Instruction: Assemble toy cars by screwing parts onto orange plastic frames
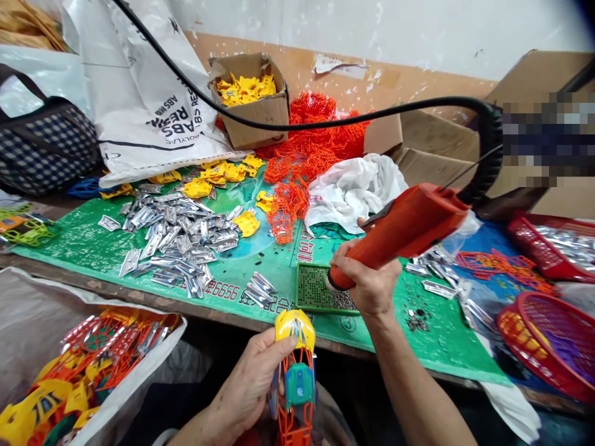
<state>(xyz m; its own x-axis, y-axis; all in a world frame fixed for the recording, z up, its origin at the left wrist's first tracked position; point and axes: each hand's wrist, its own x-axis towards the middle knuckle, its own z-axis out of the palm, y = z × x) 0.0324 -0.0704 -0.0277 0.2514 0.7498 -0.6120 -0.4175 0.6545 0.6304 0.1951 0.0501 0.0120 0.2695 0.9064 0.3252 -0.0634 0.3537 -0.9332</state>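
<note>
My left hand (251, 375) grips a toy car body (298, 381) at the bottom centre. The body has a yellow front piece, an orange-red lattice frame and a teal block in the middle. My right hand (372, 285) is wrapped round a red power screwdriver (400, 223), its black cable running off from the back end. The tool's tip points down at a green tray (320, 303) of small screws set in rows of holes, with loose ones at its right side. Whether the tip touches a screw I cannot tell.
Silvery parts (181, 229) lie heaped at left. Orange-red lattice frames (320, 142) pile up behind, beside a carton of yellow parts (248, 102) and a white cloth (356, 189). Red baskets (548, 341) stand at right; a white sack (171, 334) holds assembled bodies at lower left. A black cable (325, 122) arches across.
</note>
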